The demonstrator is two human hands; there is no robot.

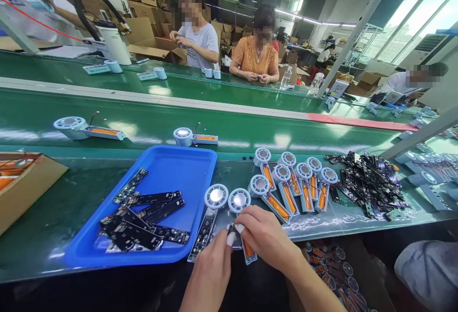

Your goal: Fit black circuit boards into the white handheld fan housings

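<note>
Both hands meet at the near table edge: the left hand (211,274) and right hand (266,238) pinch shut on a small round-headed fan unit with orange battery (243,235), steadying it beside the blue plastic tray (186,159) of black circuit strips (143,221), within easy reach.

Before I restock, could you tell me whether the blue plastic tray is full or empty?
Partly filled: the blue plastic tray holds black circuit strips near its front.
</note>
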